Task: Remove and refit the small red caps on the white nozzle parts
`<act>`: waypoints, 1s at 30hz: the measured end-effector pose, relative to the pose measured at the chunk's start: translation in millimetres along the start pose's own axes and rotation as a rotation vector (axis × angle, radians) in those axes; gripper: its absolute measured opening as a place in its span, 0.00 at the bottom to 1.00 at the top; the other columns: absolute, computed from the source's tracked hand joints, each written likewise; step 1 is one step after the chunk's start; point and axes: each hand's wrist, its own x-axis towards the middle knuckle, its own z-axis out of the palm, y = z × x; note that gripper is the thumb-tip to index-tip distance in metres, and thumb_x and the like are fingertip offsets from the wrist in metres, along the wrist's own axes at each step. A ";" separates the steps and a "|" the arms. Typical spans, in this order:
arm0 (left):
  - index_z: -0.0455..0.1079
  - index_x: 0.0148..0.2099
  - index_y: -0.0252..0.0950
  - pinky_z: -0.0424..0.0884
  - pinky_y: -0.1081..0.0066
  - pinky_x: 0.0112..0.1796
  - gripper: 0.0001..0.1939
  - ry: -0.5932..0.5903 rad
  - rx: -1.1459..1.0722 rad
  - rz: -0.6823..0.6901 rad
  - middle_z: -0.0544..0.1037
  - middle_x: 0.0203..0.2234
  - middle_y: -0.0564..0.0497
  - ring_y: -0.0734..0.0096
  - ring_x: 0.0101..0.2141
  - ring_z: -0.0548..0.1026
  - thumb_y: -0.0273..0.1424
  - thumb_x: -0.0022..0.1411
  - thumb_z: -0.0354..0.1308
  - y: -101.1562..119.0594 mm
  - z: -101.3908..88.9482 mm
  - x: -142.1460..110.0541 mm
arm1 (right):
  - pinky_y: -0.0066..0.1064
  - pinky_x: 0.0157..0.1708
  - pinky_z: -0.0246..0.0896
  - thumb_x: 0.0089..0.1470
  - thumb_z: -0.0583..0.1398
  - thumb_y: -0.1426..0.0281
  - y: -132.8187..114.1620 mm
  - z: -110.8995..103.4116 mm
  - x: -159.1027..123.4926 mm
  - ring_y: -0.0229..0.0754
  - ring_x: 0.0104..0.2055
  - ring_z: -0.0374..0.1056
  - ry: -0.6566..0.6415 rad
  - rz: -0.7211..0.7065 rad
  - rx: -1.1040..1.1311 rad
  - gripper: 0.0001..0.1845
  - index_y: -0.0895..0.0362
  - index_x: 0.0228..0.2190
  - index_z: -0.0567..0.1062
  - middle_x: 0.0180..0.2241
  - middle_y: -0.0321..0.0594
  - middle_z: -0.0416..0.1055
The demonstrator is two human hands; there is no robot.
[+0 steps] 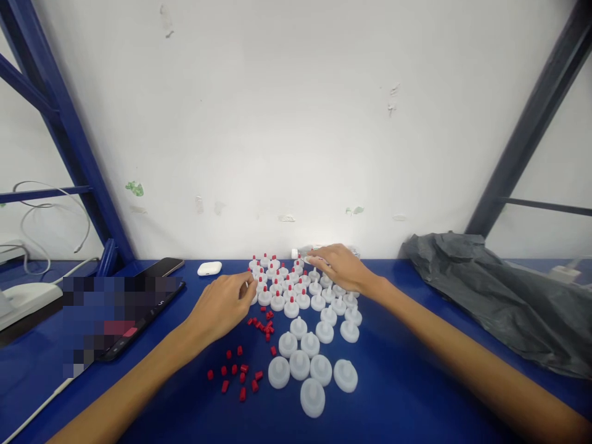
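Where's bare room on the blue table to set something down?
Bare table: right of the nearest white lids, up to the right forearm; smaller patch between white case and left hand. Crowded: the middle, where lids and red caps cluster.

Workshop-like place, blue bench (pixel 393 382), metal frame (pixel 71 123)

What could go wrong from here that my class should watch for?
1. Loose red caps lie scattered near the left forearm; a careless sweep could send some across the blue table.
2. White lids with red tips stand crowded beside the left hand, so one nudge might topple several.
3. The right hand partly hides the clear bottle lying behind the lids; a bump might roll it.
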 end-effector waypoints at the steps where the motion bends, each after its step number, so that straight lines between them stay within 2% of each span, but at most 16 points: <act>1: 0.63 0.30 0.40 0.53 0.69 0.28 0.17 0.037 -0.024 0.007 0.74 0.23 0.55 0.67 0.25 0.69 0.39 0.71 0.43 1.0 -1.0 -0.3 | 0.47 0.54 0.58 0.69 0.48 0.55 -2.6 -2.7 1.1 0.51 0.51 0.71 0.036 -0.002 -0.012 0.23 0.54 0.48 0.75 0.47 0.45 0.77; 4: 0.65 0.36 0.41 0.55 0.69 0.29 0.15 0.102 -0.099 0.032 0.74 0.23 0.56 0.67 0.25 0.69 0.41 0.72 0.43 5.3 -4.3 -2.5 | 0.47 0.54 0.57 0.66 0.55 0.57 -15.7 -7.2 3.8 0.51 0.50 0.71 0.113 -0.029 -0.037 0.18 0.54 0.48 0.73 0.47 0.45 0.77; 6: 0.65 0.41 0.42 0.57 0.69 0.30 0.14 0.120 -0.139 0.061 0.73 0.24 0.57 0.67 0.25 0.70 0.42 0.72 0.42 9.0 -5.6 -4.8 | 0.44 0.53 0.58 0.66 0.56 0.61 -29.0 -7.3 5.0 0.49 0.50 0.70 0.119 -0.090 -0.058 0.14 0.54 0.48 0.72 0.48 0.45 0.75; 8: 0.65 0.46 0.43 0.58 0.69 0.30 0.14 0.125 -0.159 0.097 0.74 0.25 0.58 0.67 0.26 0.71 0.43 0.73 0.42 12.4 -5.0 -7.1 | 0.41 0.50 0.61 0.67 0.54 0.69 -44.5 -6.4 5.9 0.47 0.49 0.70 0.073 -0.224 -0.118 0.10 0.56 0.47 0.70 0.49 0.45 0.74; 10: 0.64 0.48 0.44 0.59 0.70 0.31 0.14 0.112 -0.160 0.136 0.74 0.26 0.58 0.68 0.26 0.72 0.44 0.73 0.43 14.8 -2.7 -9.0 | 0.39 0.46 0.63 0.67 0.50 0.76 -59.8 -6.0 6.1 0.45 0.45 0.70 0.011 -0.370 -0.193 0.10 0.57 0.46 0.69 0.48 0.46 0.73; 12: 0.64 0.47 0.43 0.59 0.70 0.30 0.13 0.091 -0.149 0.183 0.74 0.26 0.58 0.68 0.26 0.72 0.44 0.72 0.45 15.9 0.2 -10.5 | 0.38 0.44 0.63 0.65 0.49 0.81 -72.6 -6.2 5.5 0.44 0.44 0.69 -0.022 -0.464 -0.232 0.12 0.58 0.45 0.67 0.47 0.46 0.73; 16: 0.60 0.37 0.40 0.57 0.70 0.29 0.12 0.098 -0.085 0.235 0.72 0.25 0.57 0.69 0.24 0.70 0.41 0.71 0.46 14.1 2.9 -12.1 | 0.39 0.47 0.64 0.63 0.50 0.82 -87.0 -7.3 2.6 0.45 0.49 0.68 -0.003 -0.537 -0.208 0.11 0.58 0.44 0.65 0.47 0.46 0.73; 19: 0.61 0.39 0.40 0.57 0.70 0.29 0.10 0.118 -0.027 0.242 0.73 0.28 0.55 0.69 0.26 0.70 0.40 0.71 0.47 12.0 1.5 -12.2 | 0.38 0.49 0.64 0.65 0.51 0.80 -91.5 -7.7 0.8 0.45 0.51 0.67 0.038 -0.551 -0.161 0.09 0.57 0.43 0.65 0.48 0.46 0.74; 22: 0.62 0.37 0.39 0.57 0.69 0.30 0.13 0.057 -0.044 0.311 0.73 0.28 0.54 0.69 0.28 0.69 0.37 0.73 0.42 12.1 -0.1 -12.0 | 0.38 0.49 0.65 0.66 0.50 0.78 -92.7 -8.6 1.2 0.45 0.51 0.68 0.064 -0.567 -0.149 0.09 0.56 0.43 0.66 0.47 0.46 0.74; 25: 0.59 0.30 0.38 0.57 0.69 0.31 0.19 0.007 -0.158 0.315 0.69 0.25 0.55 0.70 0.26 0.65 0.38 0.74 0.38 15.6 -1.4 -11.9 | 0.37 0.49 0.66 0.67 0.49 0.76 -89.0 -9.5 3.4 0.43 0.50 0.68 0.072 -0.586 -0.105 0.08 0.56 0.42 0.67 0.46 0.46 0.74; 27: 0.56 0.28 0.38 0.56 0.69 0.30 0.22 0.004 -0.299 0.236 0.64 0.22 0.56 0.72 0.25 0.62 0.41 0.73 0.39 19.6 -1.5 -11.3 | 0.37 0.50 0.66 0.67 0.50 0.76 -85.1 -9.7 4.7 0.42 0.51 0.68 0.095 -0.606 -0.095 0.07 0.57 0.41 0.67 0.47 0.46 0.74; 30: 0.52 0.26 0.38 0.51 0.71 0.23 0.24 -0.056 -0.667 0.077 0.53 0.19 0.58 0.75 0.21 0.52 0.47 0.70 0.42 25.9 2.9 -8.7 | 0.36 0.51 0.67 0.65 0.51 0.79 -83.1 -8.7 4.7 0.44 0.53 0.68 0.176 -0.638 -0.165 0.09 0.57 0.39 0.69 0.52 0.44 0.73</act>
